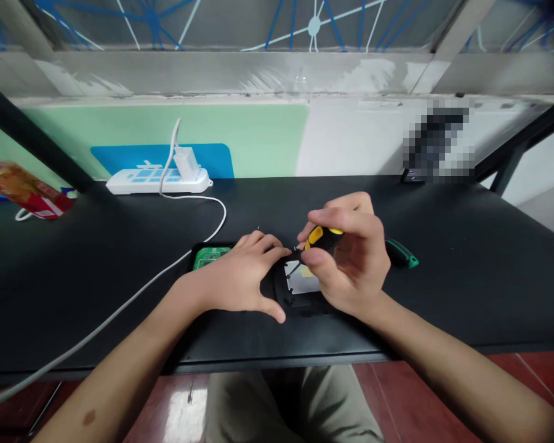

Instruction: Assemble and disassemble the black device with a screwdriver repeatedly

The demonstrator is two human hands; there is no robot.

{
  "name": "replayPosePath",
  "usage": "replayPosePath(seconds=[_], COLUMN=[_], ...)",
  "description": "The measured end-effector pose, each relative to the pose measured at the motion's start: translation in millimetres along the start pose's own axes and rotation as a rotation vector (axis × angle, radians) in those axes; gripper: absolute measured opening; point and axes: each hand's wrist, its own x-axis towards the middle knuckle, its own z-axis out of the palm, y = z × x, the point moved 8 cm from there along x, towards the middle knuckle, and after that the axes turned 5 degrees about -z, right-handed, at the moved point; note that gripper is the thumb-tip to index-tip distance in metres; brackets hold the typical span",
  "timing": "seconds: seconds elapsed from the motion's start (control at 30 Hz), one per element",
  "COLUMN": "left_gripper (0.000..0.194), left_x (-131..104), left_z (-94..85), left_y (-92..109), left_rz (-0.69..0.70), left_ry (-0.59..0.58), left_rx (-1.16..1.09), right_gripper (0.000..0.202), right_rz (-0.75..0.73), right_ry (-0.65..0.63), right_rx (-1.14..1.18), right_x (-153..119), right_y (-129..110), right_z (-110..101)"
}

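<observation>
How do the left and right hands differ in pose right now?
The left hand is spread palm-down over the black casing, while the right hand is curled around a yellow-and-black screwdriver. The left thumb points away from its fingers; the right thumb folds in toward its fingers. Both hands are bare.

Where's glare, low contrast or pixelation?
Head view: white glare on the red floor, lower left; head view: the black case by the screwdriver blends into the black table; head view, right: coarse pixelation obscures a dark item at the back.
</observation>
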Motion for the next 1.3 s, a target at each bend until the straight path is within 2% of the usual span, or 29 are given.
replayPosePath(seconds=[0.07,0.17,0.27,0.53,0.67,0.77,0.87,1.1,1.17,1.3], left_gripper=[0.091,0.090,0.090,0.096,0.094,0.095,0.095,0.093,0.091,0.094], left_x=[0.2,0.0,0.0,-0.4,-0.6,0.0,0.6,-0.5,-0.7,-0.6], left_z=[0.0,0.0,0.7,1.2,0.6,1.0,2.3,1.5,1.2,0.6], left_y=[-0.3,0.3,0.5,-0.1,0.4,0.9,0.2,0.0,0.1,0.0], left_rz=[0.000,0.004,0.000,-0.015,-0.002,0.011,0.002,-0.011,-0.004,0.012], left_ry=[0.005,0.006,-0.005,-0.024,-0.004,0.006,-0.009,-0.023,-0.009,0.012], left_rx=[0.013,0.020,0.016,0.022,0.027,0.031,0.036,0.009,0.012,0.018], right_gripper=[0.038,0.041,0.045,0.047,0.036,0.040,0.044,0.047,0.042,0.036], right_rz=[0.071,0.175,0.217,0.070,0.176,0.245,0.250,0.051,0.063,0.185], right_ry=[-0.014,-0.034,-0.051,-0.042,-0.061,-0.072,-0.074,-0.044,-0.060,-0.076], right_rx=[0.045,0.109,0.126,-0.023,0.087,0.157,0.127,-0.030,0.007,0.128], right_x=[-2.6,-5.8,-5.3,-0.1,-4.7,-5.7,-3.0,3.7,1.5,-4.1], right_y=[3.6,7.2,8.8,6.9,9.7,8.5,7.7,1.6,2.5,7.0], right_z=[0.9,3.9,6.9,3.6,6.3,8.4,8.1,3.3,4.5,6.8])
